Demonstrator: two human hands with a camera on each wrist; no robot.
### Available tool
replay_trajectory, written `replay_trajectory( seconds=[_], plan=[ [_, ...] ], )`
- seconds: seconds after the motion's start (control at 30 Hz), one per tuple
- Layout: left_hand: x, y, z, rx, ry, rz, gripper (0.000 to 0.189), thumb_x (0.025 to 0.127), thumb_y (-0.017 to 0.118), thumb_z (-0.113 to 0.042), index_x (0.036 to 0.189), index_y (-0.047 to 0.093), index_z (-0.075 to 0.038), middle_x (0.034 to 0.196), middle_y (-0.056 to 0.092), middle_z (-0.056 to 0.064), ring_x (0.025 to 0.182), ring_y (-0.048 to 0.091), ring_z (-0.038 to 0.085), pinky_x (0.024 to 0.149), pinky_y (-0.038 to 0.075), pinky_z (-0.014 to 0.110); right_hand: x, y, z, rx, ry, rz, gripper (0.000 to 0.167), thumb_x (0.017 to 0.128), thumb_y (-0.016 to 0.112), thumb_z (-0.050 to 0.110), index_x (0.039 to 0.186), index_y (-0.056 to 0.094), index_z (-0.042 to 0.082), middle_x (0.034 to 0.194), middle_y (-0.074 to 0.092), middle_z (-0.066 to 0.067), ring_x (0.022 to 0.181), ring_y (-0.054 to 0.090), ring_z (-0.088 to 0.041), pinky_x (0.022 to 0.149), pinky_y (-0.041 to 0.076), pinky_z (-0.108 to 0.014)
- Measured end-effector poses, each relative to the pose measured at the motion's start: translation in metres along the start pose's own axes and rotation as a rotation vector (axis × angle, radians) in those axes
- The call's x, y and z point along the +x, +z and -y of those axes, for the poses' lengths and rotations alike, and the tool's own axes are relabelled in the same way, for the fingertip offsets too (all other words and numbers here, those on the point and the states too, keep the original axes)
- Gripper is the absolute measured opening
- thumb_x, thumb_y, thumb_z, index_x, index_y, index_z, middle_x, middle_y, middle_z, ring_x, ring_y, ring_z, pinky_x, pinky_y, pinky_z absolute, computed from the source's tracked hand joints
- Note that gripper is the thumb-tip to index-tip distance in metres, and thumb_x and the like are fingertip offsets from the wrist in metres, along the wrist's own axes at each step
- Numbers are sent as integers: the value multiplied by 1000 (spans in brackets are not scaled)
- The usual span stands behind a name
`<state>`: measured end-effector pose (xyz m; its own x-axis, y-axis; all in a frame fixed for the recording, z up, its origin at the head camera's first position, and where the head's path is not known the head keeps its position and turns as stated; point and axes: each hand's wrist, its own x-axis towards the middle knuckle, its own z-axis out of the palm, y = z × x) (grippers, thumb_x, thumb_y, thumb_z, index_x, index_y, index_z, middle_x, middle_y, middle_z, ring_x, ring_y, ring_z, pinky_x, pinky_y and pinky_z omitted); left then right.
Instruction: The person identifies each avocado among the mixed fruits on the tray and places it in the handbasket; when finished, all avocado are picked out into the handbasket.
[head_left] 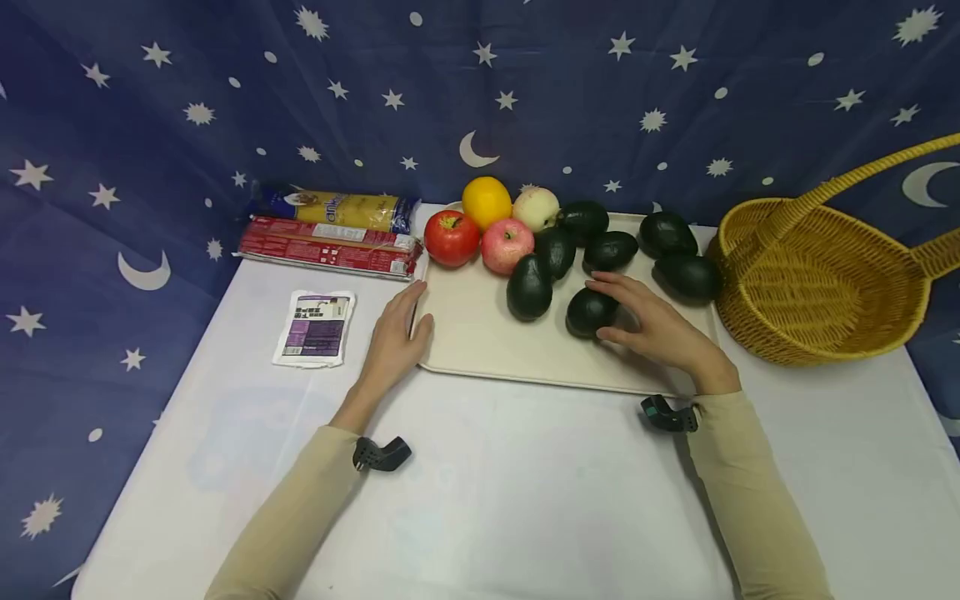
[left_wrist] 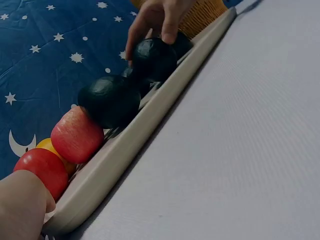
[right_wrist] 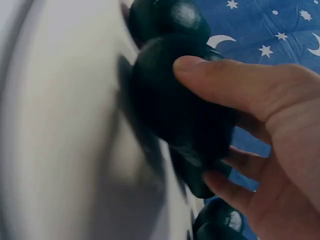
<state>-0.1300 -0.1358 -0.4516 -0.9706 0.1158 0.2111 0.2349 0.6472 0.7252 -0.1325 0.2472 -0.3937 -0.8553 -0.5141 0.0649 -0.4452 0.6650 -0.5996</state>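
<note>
The right hand (head_left: 656, 325) grips an avocado (head_left: 587, 315) right of the tray's (head_left: 480, 350) middle, well apart from the relaxed left hand (head_left: 393, 337) beside its left edge. Only the head view shows the white packet (head_left: 315, 329).

Yellow packet (head_left: 348, 210): large dark letters, "ank" legible, rest of word unclear. Red packet (head_left: 330, 244): pale lines of small print, too small to read. White pouch (head_left: 315, 329): dark characters above purple panel (head_left: 313, 337) with fine print, both too small to read.
</note>
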Motion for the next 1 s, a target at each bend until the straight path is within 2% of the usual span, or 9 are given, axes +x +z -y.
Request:
replay_trajectory(
  seconds=[0.17, 0.43, 0.7, 0.9, 1.0],
  plan=[
    [-3, -2, 3, 4, 26, -17, 49, 90, 52, -11, 138, 46, -4, 146, 43, 9, 137, 37, 27, 112, 27, 42, 3, 3, 0, -11, 7, -38, 67, 80, 75, 21, 139, 45, 15, 142, 41, -9, 133, 36, -29, 109, 28, -50],
    [-5, 0, 7, 14, 39, -16, 50, 88, 52, -7, 138, 47, -4, 145, 44, 8, 136, 39, 26, 113, 27, 40, -1, 9, -3, -20, -2, -103, 66, 75, 80, 26, 133, 49, 16, 132, 46, -4, 125, 43, -23, 104, 34, -46],
    [-4, 4, 6, 18, 43, -18, 51, 88, 53, -7, 138, 47, -4, 145, 45, 7, 136, 39, 26, 112, 28, 40, -5, 10, -4, -23, -114, -209, 66, 69, 83, 24, 127, 52, 14, 125, 48, -2, 119, 44, -16, 102, 29, -19],
    [-3, 4, 6, 34, 46, -19, 51, 87, 53, -8, 138, 47, -5, 145, 45, 6, 136, 39, 26, 112, 29, 41, -10, 0, 2, -28, -92, -249, 65, 71, 81, 26, 129, 52, 22, 128, 45, 2, 121, 41, -12, 104, 29, -23],
    [-2, 4, 6, 38, 45, -21, 51, 87, 53, -8, 138, 48, -5, 145, 45, 6, 136, 38, 25, 112, 29, 40, -12, -8, 3, -25, -97, -281, 66, 70, 82, 23, 129, 52, 22, 129, 45, 1, 121, 40, -13, 104, 29, -22]
  ],
)
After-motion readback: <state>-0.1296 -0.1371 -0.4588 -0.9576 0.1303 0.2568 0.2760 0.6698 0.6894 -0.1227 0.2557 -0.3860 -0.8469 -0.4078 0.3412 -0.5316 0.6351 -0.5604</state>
